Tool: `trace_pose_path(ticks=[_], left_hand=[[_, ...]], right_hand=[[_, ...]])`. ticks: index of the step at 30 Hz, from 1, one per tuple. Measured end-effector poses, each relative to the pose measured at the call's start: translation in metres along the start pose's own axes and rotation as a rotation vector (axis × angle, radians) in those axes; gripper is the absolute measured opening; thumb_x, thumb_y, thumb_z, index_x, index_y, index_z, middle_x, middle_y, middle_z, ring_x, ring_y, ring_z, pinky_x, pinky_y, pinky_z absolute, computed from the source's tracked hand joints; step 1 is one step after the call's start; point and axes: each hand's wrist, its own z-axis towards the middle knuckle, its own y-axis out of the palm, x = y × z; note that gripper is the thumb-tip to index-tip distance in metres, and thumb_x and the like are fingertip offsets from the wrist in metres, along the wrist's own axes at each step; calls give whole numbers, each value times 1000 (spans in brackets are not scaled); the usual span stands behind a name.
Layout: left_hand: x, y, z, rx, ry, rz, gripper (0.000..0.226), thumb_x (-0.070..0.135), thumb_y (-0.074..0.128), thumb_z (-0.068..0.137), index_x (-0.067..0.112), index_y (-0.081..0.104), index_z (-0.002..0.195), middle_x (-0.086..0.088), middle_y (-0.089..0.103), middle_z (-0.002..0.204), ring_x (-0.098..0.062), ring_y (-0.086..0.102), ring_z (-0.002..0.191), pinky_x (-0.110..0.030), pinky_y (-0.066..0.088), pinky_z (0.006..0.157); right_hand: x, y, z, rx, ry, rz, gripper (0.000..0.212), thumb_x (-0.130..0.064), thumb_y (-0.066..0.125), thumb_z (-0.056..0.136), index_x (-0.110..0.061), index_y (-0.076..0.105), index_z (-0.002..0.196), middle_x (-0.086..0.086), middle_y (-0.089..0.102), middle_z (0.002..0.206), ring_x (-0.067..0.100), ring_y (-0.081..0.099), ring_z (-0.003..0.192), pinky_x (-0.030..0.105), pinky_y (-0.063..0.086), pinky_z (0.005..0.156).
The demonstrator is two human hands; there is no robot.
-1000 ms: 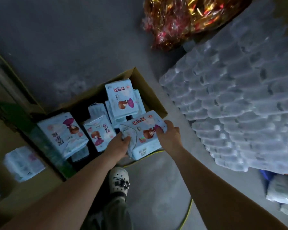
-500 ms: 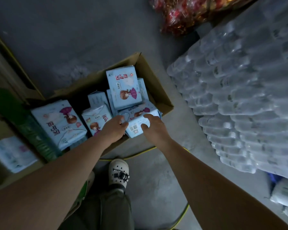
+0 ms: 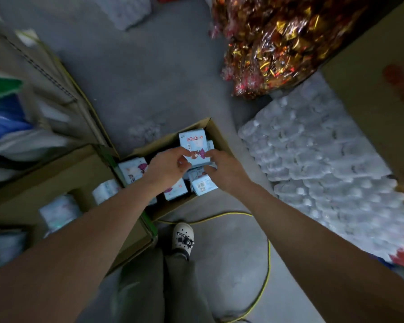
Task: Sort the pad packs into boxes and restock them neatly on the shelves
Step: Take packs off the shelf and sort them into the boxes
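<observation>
head view: both hands, left hand and right hand, pinch a pale blue pad pack standing in the open brown cardboard box; several packs are boxed, shelving not yet begun, i'd judge.

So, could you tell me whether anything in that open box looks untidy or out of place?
Yes. The pad packs in the cardboard box lie jumbled at different angles, some overlapping, not in rows. Both hands reach toward the top pack.
</observation>
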Motion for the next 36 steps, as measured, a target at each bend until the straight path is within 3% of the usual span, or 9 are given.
trace_pose_path(ticks=[2,7,13,16,21,25,30,36], left_hand=[[19,-33,-35,63,38,28,30,24,60,95,19,62,124,-6,67,114,-21,63,102,-36,52,88],[39,-108,-129,287,96,37,23,19,67,88,19,68,112,0,71,100,-17,67,90,-29,52,80],[26,-176,-236,592,85,8,23,14,71,83,15,70,107,-3,68,91,-19,64,80,-33,52,79],[6,-203,-287,723,68,19,23,20,73,83,17,71,106,-3,69,92,-19,64,81,-34,53,76],[-38,-236,-379,917,37,50,22,16,76,80,14,70,101,2,65,86,-19,64,80,-33,52,72],[-85,-256,-458,1029,-17,88,25,13,78,78,11,70,101,-3,68,87,-23,65,78,-36,54,70],[-153,-273,-568,1105,-117,94,24,15,76,79,15,69,102,7,60,83,-12,57,74,-30,48,70],[-245,-282,-697,1204,-272,115,24,15,76,76,17,70,98,1,66,84,-20,63,77,-29,46,69]], right_hand=[[-29,-22,-26,11,-80,-45,37,-22,56,97,-21,52,134,7,56,133,25,57,115,33,47,93],[-109,-68,-94,26,-303,-170,37,-19,60,94,-16,58,131,9,63,122,28,61,105,34,48,90],[-218,-86,-150,47,-611,-382,41,-18,59,93,-18,56,134,9,62,128,28,57,117,31,40,93],[-274,-76,-178,47,-751,-418,39,-20,62,92,-19,58,131,8,64,123,29,61,109,35,45,93],[-358,-36,-230,68,-972,-501,38,-22,63,91,-20,60,129,8,65,118,28,62,102,35,45,85],[-417,12,-271,64,-1111,-554,35,-25,62,92,-22,60,127,4,65,116,25,62,101,35,47,84],[-489,91,-332,14,-1228,-584,35,-24,65,89,-20,62,124,5,66,117,26,61,105,37,49,84],[-581,201,-405,7,-1371,-582,33,-27,67,86,-23,65,118,2,69,108,24,63,100,31,45,80]])
